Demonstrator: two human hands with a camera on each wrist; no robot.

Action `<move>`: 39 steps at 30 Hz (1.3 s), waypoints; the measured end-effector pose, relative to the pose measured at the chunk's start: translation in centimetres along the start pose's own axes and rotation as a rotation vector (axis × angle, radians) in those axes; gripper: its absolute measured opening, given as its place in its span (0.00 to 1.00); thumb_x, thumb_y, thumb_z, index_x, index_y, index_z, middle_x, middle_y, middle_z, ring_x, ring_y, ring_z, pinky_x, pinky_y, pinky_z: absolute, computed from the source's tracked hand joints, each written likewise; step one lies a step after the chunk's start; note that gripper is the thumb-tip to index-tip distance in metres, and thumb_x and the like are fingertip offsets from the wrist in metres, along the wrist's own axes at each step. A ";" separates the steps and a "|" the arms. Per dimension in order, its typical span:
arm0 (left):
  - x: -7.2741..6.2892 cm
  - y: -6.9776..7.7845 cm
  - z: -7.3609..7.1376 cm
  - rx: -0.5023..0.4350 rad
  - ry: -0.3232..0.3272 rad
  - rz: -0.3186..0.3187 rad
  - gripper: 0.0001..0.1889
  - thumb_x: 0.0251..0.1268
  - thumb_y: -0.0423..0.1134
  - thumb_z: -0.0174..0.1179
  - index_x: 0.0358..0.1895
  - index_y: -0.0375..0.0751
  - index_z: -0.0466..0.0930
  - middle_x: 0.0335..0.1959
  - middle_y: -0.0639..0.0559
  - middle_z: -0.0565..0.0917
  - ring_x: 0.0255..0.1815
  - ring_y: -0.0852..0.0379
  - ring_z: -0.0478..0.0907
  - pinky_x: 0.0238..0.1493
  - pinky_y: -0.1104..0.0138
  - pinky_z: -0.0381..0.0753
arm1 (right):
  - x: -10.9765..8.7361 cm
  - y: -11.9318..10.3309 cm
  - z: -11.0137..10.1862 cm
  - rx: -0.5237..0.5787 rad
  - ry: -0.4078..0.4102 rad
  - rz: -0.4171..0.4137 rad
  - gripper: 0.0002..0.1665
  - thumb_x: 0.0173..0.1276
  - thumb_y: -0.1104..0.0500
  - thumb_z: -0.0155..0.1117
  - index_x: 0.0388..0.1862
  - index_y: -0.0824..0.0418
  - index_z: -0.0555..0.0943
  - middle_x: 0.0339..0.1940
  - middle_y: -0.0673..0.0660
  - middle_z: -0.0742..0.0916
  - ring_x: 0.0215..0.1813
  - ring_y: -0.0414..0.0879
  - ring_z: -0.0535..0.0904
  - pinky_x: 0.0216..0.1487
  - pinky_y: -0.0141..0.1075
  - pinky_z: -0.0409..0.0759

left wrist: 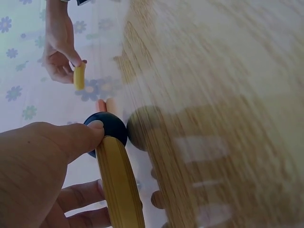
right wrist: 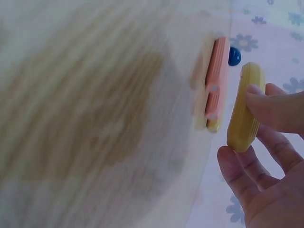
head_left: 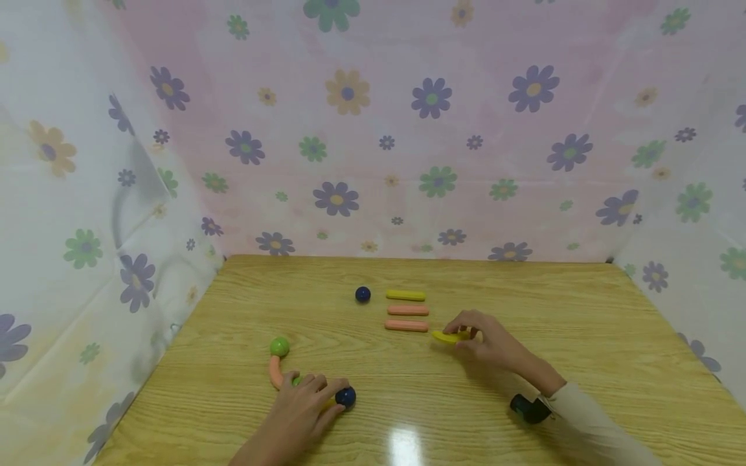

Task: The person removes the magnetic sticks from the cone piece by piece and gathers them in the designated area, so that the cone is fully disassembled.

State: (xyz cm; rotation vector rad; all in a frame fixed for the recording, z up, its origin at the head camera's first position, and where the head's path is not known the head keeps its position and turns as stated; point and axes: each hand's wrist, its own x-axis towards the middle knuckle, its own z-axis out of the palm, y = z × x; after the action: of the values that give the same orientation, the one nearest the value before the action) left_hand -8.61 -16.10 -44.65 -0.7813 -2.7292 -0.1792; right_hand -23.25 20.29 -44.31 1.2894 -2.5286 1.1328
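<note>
At the front left of the table, my left hand [head_left: 303, 408] grips a dark blue ball [head_left: 346, 397] between thumb and fingers. A yellow rod [left wrist: 119, 180] meets that ball in the left wrist view. Beyond the hand, a curved orange rod [head_left: 275, 372] touches a green ball [head_left: 280, 347]. Another green piece [head_left: 296, 381] shows partly from under the fingers; how the pieces join there is hidden. My right hand [head_left: 492, 343] pinches a short curved yellow rod [right wrist: 244, 114] by its middle, right of the loose rods.
Two straight salmon rods [head_left: 406, 325] and a straight yellow rod [head_left: 406, 296] lie side by side mid-table. Left of them sits a second dark blue ball [head_left: 363, 295]. Flowered cloth [head_left: 431, 129] stands along the wooden table's [head_left: 524, 291] back and sides. A black device [head_left: 529, 409] is on the right wrist.
</note>
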 end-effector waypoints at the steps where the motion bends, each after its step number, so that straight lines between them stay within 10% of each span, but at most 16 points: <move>1: 0.0 0.0 0.0 -0.001 0.000 0.001 0.17 0.64 0.51 0.60 0.54 0.53 0.77 0.33 0.57 0.79 0.37 0.55 0.79 0.43 0.44 0.75 | 0.0 0.2 -0.2 -0.007 0.007 -0.005 0.19 0.56 0.72 0.69 0.45 0.57 0.82 0.39 0.51 0.83 0.37 0.44 0.76 0.33 0.36 0.77; 39: 0.3 -0.1 -0.2 -0.057 -0.034 0.004 0.17 0.66 0.51 0.58 0.55 0.53 0.76 0.34 0.58 0.78 0.38 0.55 0.79 0.43 0.43 0.74 | 3.5 7.9 -1.7 -0.102 0.030 0.255 0.15 0.58 0.74 0.65 0.44 0.64 0.83 0.43 0.59 0.84 0.42 0.54 0.77 0.40 0.48 0.77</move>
State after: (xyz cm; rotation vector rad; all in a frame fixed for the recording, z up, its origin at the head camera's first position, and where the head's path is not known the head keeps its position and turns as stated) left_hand -8.87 -16.10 -44.34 -0.8127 -2.7648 -0.2462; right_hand -31.68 22.03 -46.28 0.9403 -2.7469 1.0381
